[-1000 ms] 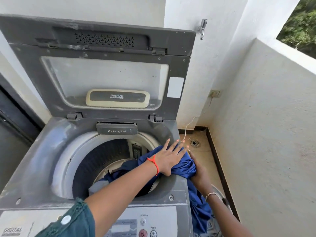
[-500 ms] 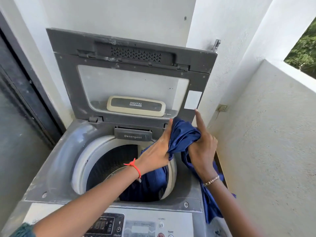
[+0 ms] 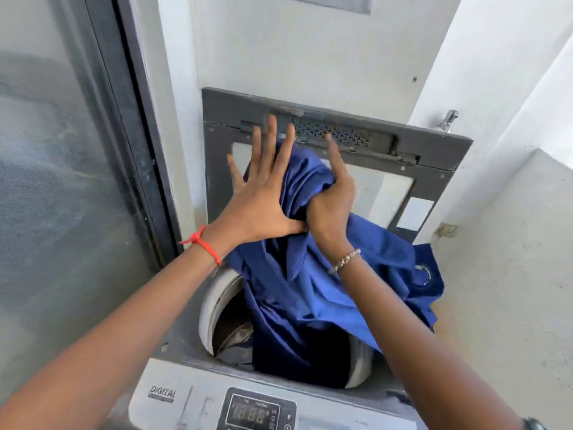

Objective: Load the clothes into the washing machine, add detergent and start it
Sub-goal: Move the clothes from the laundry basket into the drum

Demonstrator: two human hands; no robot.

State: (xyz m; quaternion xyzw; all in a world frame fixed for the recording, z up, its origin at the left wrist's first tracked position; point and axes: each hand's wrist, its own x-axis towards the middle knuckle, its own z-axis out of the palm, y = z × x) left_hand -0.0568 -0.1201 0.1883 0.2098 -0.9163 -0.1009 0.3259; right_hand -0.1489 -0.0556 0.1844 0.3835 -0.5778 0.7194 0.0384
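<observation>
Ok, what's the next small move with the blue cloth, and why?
Probably push the blue cloth down into the drum: the right hand grips it bunched high above the opening, the left hand is flat against it, and a fold hangs outside the right edge.

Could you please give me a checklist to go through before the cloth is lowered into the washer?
1. Lid open: ok, it stands upright at the back.
2. Hold on the blue cloth: ok, the right hand grips a bunch of it; the left hand presses flat against it.
3. Cloth wholly inside the drum: not ok, its lower end hangs in, but a fold drapes over the right rim.
4. Room left in the drum: cannot tell, the cloth hides most of it.
5. Detergent added: cannot tell, none is in view.
</observation>
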